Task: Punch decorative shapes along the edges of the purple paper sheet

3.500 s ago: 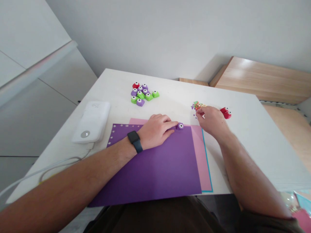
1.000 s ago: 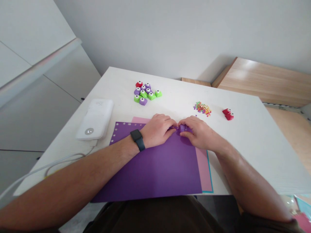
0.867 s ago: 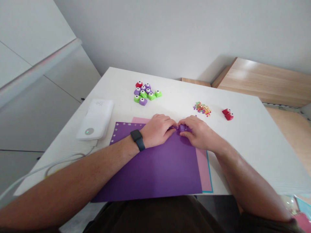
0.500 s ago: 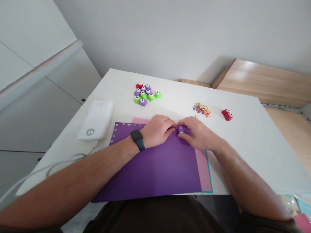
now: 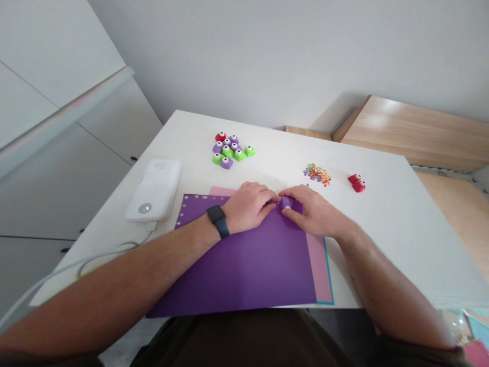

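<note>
A small purple paper punch [image 5: 286, 203] sits on the far edge of a purple sheet of paper [image 5: 248, 265]. My right hand [image 5: 311, 211] is closed round the punch from the right. My left hand [image 5: 248, 206], with a dark watch on its wrist, lies curled on the sheet, and its fingertips touch the punch from the left. Small star-shaped holes run along the sheet's left and far edges. Under the purple sheet lie a pink sheet [image 5: 319, 265] and a teal one, of which only a thin edge shows.
A cluster of several purple, green and red punches [image 5: 230, 149] stands at the back of the white table [image 5: 401, 229]. A heap of coloured paper bits [image 5: 318, 173] and two red punches [image 5: 356, 182] lie to the right. A white device [image 5: 155, 189] with a cable lies at left.
My right hand has come back from the heap of paper bits and closed on the purple punch. Over the last second both hands have stayed almost still.
</note>
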The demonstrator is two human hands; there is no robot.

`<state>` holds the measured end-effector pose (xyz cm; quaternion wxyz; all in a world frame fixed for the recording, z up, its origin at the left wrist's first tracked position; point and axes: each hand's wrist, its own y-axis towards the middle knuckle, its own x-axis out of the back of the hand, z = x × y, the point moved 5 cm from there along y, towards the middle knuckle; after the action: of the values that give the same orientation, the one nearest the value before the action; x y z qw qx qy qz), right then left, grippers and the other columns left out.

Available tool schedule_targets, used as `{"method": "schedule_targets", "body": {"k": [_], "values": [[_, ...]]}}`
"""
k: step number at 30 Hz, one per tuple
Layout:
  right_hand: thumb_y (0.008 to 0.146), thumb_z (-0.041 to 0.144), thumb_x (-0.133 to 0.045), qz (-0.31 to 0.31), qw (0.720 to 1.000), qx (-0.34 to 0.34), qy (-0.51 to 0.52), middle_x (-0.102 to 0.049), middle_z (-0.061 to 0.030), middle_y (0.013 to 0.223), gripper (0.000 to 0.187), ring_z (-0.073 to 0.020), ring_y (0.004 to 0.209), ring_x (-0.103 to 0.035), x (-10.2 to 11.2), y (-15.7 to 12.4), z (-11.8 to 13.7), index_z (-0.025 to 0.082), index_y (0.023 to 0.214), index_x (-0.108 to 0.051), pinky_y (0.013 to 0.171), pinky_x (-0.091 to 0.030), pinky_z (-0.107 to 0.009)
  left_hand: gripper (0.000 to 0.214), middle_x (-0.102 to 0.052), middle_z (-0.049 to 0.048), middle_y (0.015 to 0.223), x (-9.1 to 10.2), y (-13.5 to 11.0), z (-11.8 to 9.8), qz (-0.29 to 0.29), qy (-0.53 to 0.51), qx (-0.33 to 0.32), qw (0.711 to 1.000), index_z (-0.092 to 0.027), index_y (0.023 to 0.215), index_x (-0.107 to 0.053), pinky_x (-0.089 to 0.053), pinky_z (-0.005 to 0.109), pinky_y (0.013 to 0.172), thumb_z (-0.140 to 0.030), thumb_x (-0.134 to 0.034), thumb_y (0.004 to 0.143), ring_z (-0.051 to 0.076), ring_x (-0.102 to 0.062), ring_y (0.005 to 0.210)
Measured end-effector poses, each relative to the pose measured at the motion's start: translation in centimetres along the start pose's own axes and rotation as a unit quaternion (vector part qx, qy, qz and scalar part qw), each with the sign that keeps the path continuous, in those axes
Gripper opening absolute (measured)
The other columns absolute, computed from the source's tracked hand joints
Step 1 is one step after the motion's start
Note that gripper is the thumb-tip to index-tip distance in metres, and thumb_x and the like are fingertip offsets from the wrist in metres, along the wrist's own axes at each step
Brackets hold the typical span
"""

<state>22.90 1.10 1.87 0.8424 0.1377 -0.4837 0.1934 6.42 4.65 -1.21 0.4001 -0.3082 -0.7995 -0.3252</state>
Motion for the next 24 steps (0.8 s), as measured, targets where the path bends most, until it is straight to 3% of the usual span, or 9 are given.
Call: {"method": "schedule_targets", "body": {"k": [14,24], "values": [[0.094,0.036,-0.061,-0.02,0.996,-0.062,0.061,-0.072,-0.0092,0.113,0.037,-0.0233,0.095,-0.065,1.6,-0.1,-1.7,0.019,0.127,-0.065,0.088,-0.052,-0.04,0.02,-0.071,0.0067,0.099,0.1,0.1,-0.1,-0.001,0.014,0.0,1.0,-0.02,0.108,-0.071,-0.047,0.04,0.093,-0.028,-0.055,0.1,0.023,-0.064,0.1],[0.095,0.038,-0.061,-0.017,0.996,-0.046,0.071,-0.073,-0.0073,0.114,0.037,-0.0215,0.093,-0.066,1.9,-0.3,-2.3,0.021,0.128,-0.065,0.088,-0.053,-0.04,0.019,-0.072,0.0069,0.098,0.2,0.1,-0.1,-0.009,0.006,-0.001,1.0,-0.021,0.106,-0.071,-0.048,0.04,0.091,-0.026,-0.054,0.1,0.023,-0.065,0.099]]}}
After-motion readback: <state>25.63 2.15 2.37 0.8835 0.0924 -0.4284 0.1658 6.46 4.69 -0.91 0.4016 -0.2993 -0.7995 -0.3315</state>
